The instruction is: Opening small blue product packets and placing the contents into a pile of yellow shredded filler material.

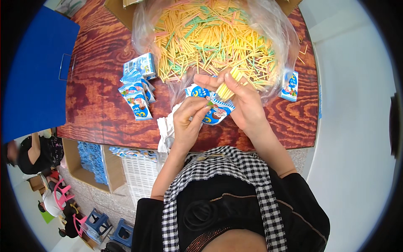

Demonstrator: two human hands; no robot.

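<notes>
My right hand (248, 101) is closed round a small bundle of thin pale-yellow sticks (231, 85), held between thumb and fingers. To its left, my left hand (189, 122) pinches a small green piece, perhaps the end of a green stick (211, 103); most of it is hidden by the fingertips. Beneath and between both hands lie blue-and-white printed packets (217, 113), partly covered by the fingers. Just beyond the hands, a large heap of yellow, pink and green sticks (214, 40) fills a clear plastic bag (289, 42).
More packets (140, 105) are piled on the wood-grain table (94, 96) at left, and one packet (289, 87) lies at right. White cloth (165, 130) sits by my left wrist. Below the table edge stand a cardboard box (79, 168) and a white basket (140, 176). Other people sit farther left.
</notes>
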